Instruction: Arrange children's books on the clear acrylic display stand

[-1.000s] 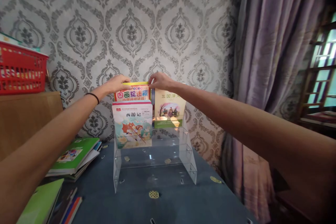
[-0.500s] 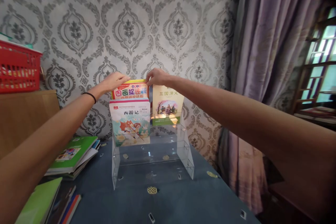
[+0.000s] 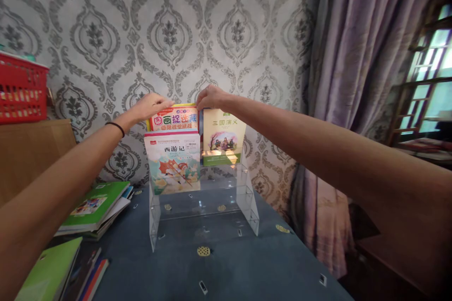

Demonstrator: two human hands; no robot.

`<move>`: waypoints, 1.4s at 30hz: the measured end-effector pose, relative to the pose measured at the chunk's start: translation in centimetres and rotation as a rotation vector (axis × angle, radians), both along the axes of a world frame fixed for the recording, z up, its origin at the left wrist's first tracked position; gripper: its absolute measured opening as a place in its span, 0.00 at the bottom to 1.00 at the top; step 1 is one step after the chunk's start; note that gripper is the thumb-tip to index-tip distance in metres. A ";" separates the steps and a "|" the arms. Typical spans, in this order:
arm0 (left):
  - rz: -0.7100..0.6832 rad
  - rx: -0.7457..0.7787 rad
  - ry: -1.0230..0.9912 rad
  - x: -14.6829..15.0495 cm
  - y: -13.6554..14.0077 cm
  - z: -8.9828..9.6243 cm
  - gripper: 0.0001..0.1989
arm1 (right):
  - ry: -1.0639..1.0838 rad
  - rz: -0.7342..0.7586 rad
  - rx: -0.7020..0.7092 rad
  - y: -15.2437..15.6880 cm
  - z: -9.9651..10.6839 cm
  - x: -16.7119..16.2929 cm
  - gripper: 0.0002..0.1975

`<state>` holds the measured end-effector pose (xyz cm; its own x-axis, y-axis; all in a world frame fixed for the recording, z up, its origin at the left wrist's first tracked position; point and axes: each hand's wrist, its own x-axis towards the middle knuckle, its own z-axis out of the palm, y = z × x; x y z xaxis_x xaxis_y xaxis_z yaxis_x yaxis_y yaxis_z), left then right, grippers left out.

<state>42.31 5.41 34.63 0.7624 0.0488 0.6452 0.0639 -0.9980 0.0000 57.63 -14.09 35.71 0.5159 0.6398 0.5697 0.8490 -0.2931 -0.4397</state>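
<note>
At the back of a clear acrylic book rack (image 3: 249, 204), an orange-red picture book (image 3: 176, 117) with colourful title characters stands upright. My left hand (image 3: 153, 105), with a dark band at its wrist, is closed on the top left of that book. Its top right corner is pinched by my right hand (image 3: 211, 98). Lower in front, a white storybook (image 3: 173, 162) with a caped figure hides the picture book's lower part. A cream and green storybook (image 3: 224, 137) leans on the rack at the right, just below my right hand.
Several books, one with a green cover (image 3: 97, 207), lie stacked left of the rack. Nearer, a light green book (image 3: 49, 270) lies beside others. A red basket (image 3: 23, 87) rests on a wooden cabinet (image 3: 38, 155). Patterned wall behind, purple curtain (image 3: 353, 56) at right.
The view has shifted slightly. Both hands stay at the picture book's top corners, and slightly more of its cover shows above the white storybook.
</note>
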 end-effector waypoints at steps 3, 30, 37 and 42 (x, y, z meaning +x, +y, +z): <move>0.092 0.143 0.027 -0.3 -0.2 -0.4 0.22 | -0.007 0.010 0.010 -0.1 -0.2 -0.1 0.07; 0.206 0.632 0.090 2.9 -6.3 -1.6 0.22 | -0.108 0.139 0.102 -0.9 -1.5 0.3 0.06; 0.362 0.530 0.237 3.5 -7.0 -0.8 0.18 | -0.173 0.158 0.068 -1.8 -1.8 0.0 0.09; 0.429 0.460 0.194 3.2 -8.0 -1.1 0.19 | -0.212 0.111 0.075 -1.3 -1.7 0.8 0.10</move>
<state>45.47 -2.57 33.54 0.8412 0.1262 0.5258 0.4120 -0.7795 -0.4719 58.43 -15.39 34.00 0.3092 0.6380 0.7053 0.9496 -0.1665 -0.2657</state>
